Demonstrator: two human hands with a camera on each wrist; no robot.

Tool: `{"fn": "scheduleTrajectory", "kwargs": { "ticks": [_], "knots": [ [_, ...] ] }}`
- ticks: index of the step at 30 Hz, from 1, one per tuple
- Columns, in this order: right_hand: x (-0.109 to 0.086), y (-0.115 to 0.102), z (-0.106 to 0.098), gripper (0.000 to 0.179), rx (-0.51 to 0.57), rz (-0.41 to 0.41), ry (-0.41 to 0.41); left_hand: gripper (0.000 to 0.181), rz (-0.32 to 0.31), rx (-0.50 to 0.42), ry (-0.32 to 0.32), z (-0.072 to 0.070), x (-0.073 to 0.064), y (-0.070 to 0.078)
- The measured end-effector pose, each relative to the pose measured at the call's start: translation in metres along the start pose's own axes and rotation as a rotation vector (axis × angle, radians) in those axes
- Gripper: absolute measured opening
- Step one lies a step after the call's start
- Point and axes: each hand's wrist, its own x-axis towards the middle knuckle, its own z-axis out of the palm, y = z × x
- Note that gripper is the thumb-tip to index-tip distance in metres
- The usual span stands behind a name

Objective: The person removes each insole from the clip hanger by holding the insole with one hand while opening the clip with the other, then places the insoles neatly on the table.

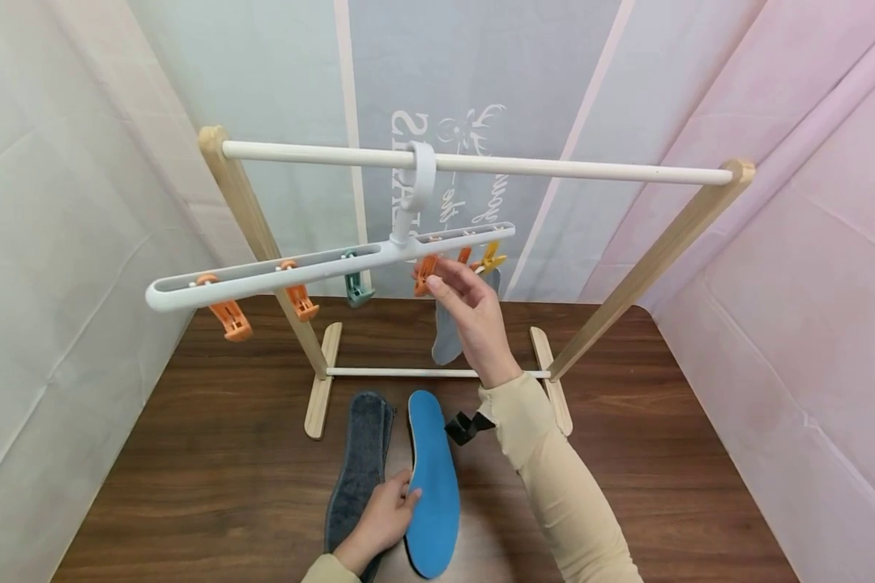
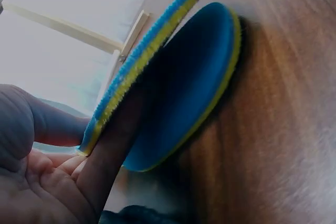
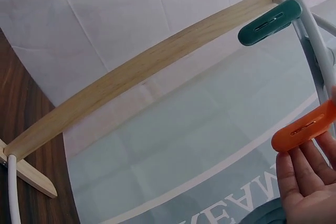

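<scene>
My left hand (image 1: 382, 518) pinches a blue insole (image 1: 435, 486) by its edge, low over the wooden table. In the left wrist view, the held insole (image 2: 139, 64) shows a yellow edge between thumb and fingers, with another blue insole (image 2: 202, 85) beneath it. Up at the grey hanger (image 1: 277, 279), my right hand (image 1: 481, 320) holds an orange clip (image 1: 424, 275) with thumb and fingers. The right wrist view has the fingertips against that orange clip (image 3: 304, 128); the thumb is hidden there. Behind the right hand hangs a grey insole (image 1: 448, 336), partly covered.
Dark grey insoles (image 1: 360, 461) lie stacked left of the blue one. The hanger hooks over the white rail (image 1: 576, 166) of a wooden rack (image 1: 649, 267). Other clips hang along it, including a green clip (image 1: 356, 281) and a yellow clip (image 1: 491, 257). Curtains (image 1: 809, 243) surround the table.
</scene>
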Motion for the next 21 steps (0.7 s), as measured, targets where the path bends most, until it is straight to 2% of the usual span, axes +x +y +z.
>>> {"fn": "scheduleTrajectory", "kwargs": {
  "ticks": [2,5,10,15,18,21],
  "knots": [
    [-0.001,0.001,0.0,0.043,-0.004,0.009,0.006,0.007,-0.015,-0.012,0.0,0.001,0.0,-0.001],
    [-0.002,0.003,-0.001,0.043,-0.018,0.012,0.018,0.006,-0.002,0.016,0.026,0.003,0.0,-0.003],
    [-0.002,0.006,-0.002,0.041,-0.017,-0.002,0.03,0.014,0.053,0.166,0.121,0.004,-0.001,0.0],
    [0.0,0.01,-0.003,0.034,0.028,-0.024,0.023,0.019,0.019,0.319,0.193,0.008,0.0,0.006],
    [0.0,0.012,-0.005,0.034,0.035,-0.036,0.016,0.02,0.009,0.403,0.22,0.011,0.0,0.009],
    [0.0,0.013,-0.006,0.035,0.025,-0.047,0.007,0.021,0.008,0.446,0.229,0.011,0.0,0.011]
  ]
}}
